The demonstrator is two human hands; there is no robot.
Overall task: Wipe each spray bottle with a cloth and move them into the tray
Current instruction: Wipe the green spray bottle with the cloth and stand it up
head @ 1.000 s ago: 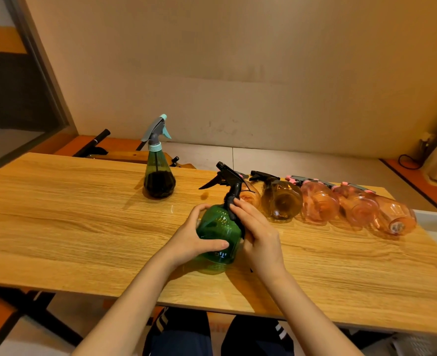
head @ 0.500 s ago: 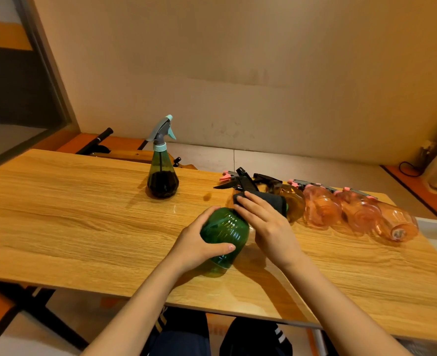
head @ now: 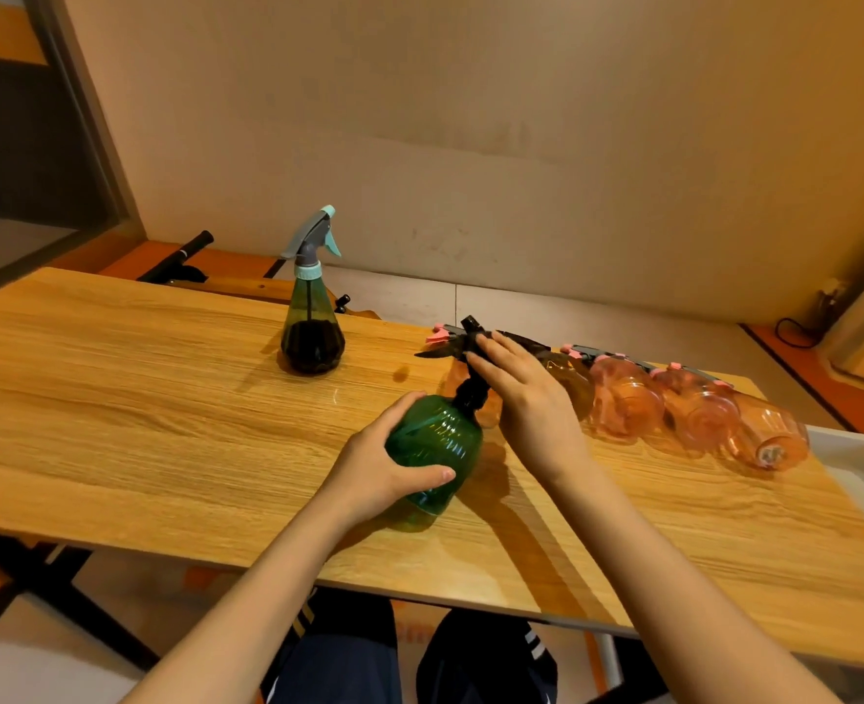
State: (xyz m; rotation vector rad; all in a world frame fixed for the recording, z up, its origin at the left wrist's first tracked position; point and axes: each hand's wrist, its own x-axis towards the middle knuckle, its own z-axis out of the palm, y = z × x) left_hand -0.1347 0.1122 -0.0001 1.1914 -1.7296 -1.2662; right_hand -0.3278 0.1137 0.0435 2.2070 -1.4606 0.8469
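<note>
A green spray bottle [head: 435, 444] with a black trigger head leans away from me above the wooden table [head: 140, 424]. My left hand [head: 381, 472] grips its round body from the left. My right hand [head: 531, 403] lies over the trigger head and holds a dark cloth [head: 463, 345] against it; the thumb is hidden. An amber bottle [head: 569, 370] and three pink bottles [head: 628, 406] lie on their sides in a row to the right. The white tray [head: 856, 470] shows at the table's right end.
A dark green bottle with a teal and grey trigger [head: 312, 317] stands upright at the back, left of centre. Black bars and a wooden piece lie on the floor behind the table. My knees are under the front edge.
The green bottle has tipped from upright to leaning away. My right hand slid with the cloth from the bottle's neck up onto the trigger head. The left hand kept its grip.
</note>
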